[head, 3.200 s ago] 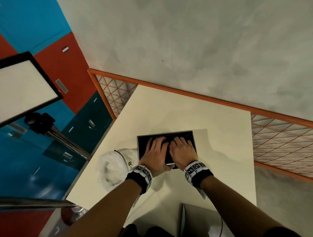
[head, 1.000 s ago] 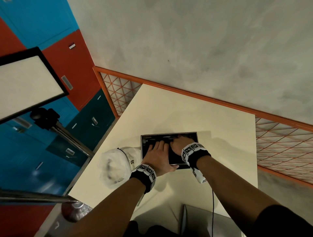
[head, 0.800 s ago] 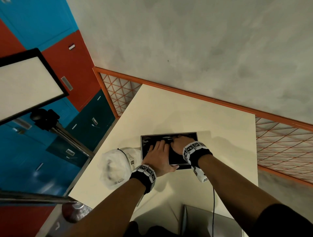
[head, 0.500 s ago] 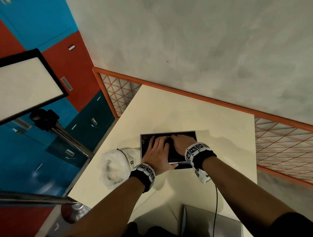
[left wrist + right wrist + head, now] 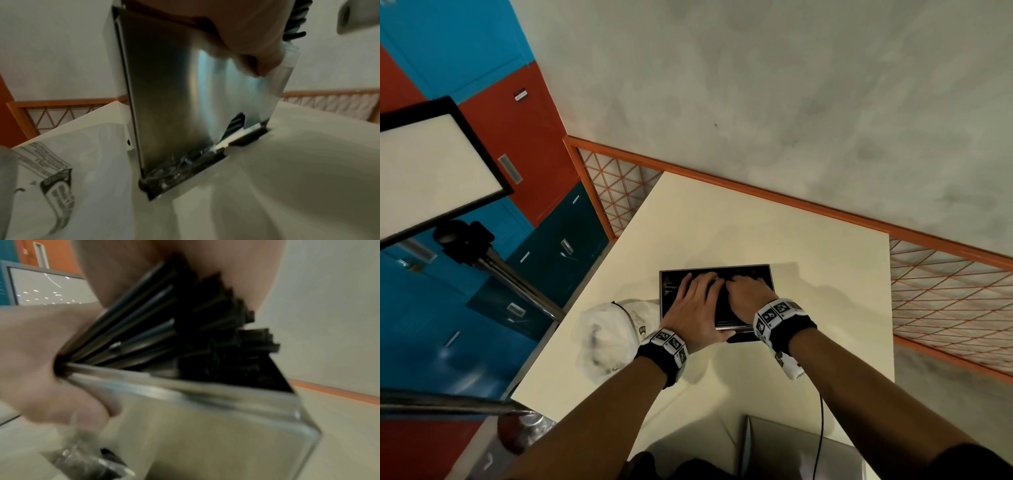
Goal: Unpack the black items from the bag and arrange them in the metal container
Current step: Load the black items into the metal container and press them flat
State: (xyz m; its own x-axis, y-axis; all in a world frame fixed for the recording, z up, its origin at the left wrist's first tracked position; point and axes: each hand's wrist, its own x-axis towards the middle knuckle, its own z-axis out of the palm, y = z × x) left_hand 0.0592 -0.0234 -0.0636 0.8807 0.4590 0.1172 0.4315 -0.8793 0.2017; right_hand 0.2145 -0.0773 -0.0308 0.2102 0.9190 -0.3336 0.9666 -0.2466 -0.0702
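The metal container [image 5: 743, 266] stands on the cream table [image 5: 722, 222], full of thin black items [image 5: 721, 308] standing on end. My left hand [image 5: 695, 308] lies flat over them with straight fingers, its thumb [image 5: 257, 48] against the container's near steel wall [image 5: 174, 97]. My right hand [image 5: 746, 296] sits beside it, fingers bent down into the black items [image 5: 216, 345], which fan out under its palm. The right wrist view is blurred. The white plastic bag [image 5: 606, 335] lies crumpled just left of the container [image 5: 205, 434].
A crinkled clear wrapper [image 5: 174, 167] with black pieces lies at the container's near foot. A light panel [image 5: 431, 171] on a stand rises at the left. A grey flat case [image 5: 791, 448] sits at the table's near edge. An orange mesh fence [image 5: 945, 301] runs behind.
My right hand has shifted back and turned over the right half of the container. My left hand has slid slightly forward over the items. Container and bag have stayed put.
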